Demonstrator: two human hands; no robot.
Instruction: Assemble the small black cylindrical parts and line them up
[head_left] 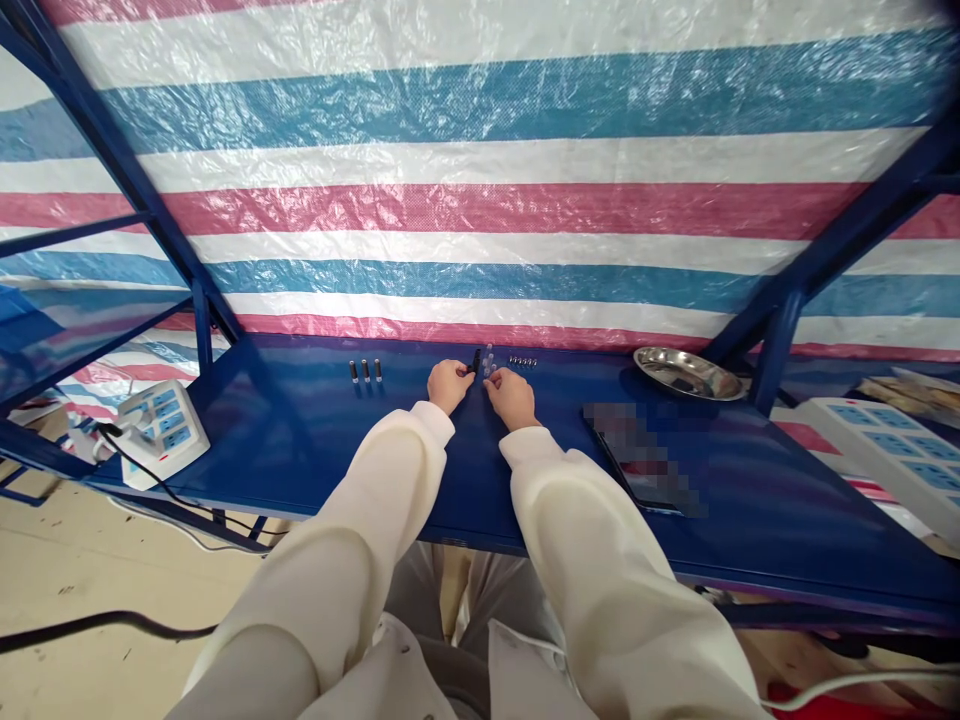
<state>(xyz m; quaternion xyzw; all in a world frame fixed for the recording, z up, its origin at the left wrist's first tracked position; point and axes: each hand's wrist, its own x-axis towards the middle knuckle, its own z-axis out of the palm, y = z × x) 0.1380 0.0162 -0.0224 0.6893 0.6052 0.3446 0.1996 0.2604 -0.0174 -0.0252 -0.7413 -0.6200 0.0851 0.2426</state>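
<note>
Both my arms in white sleeves reach over a blue metal shelf [315,440]. My left hand [448,384] is closed, pinching a small black cylindrical part [475,360] at its fingertips. My right hand [512,394] is closed too, its fingers at a small clear piece [488,360] close beside the black part. To the left three small dark cylinders [365,371] stand in a row. A row of tiny metal pieces [523,361] lies just right of my hands.
A shallow steel dish [688,373] sits at the right by a blue upright. A dark flat device [641,462] lies on the shelf right of my arm. White power strips rest at the left [161,430] and right [885,450]. A striped tarp hangs behind.
</note>
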